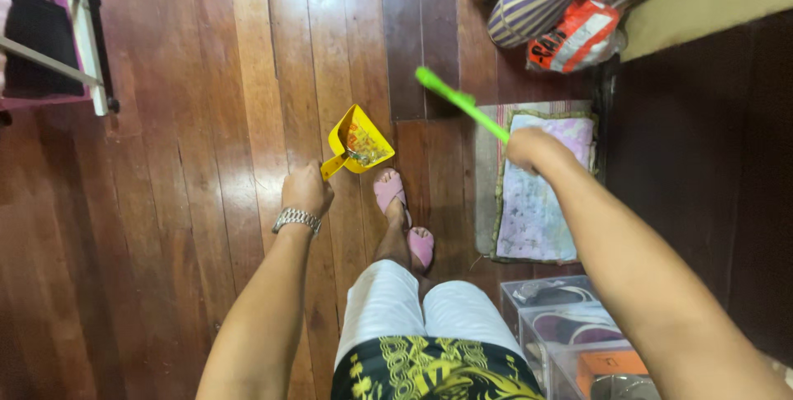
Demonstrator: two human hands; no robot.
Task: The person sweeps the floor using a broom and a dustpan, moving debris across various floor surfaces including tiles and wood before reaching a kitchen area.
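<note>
Wooden floor [231, 78], mat [541, 193] at right. Right hand [533, 150] grips green broom handle [462, 104], raised. Left hand [306, 189] clenched on yellow dustpan [357, 145], held level above floor, debris inside. Judged: sweepings collected, carrying stage. Next move calls for keeping the pan level.

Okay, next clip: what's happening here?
A person stands on a wooden floor, seen from their own head looking down. The left hand grips a yellow dustpan by its handle, with some debris inside it. The right hand holds a green broom handle angled up and away. Pink sandals are on the feet, beside a small floor mat.
</note>
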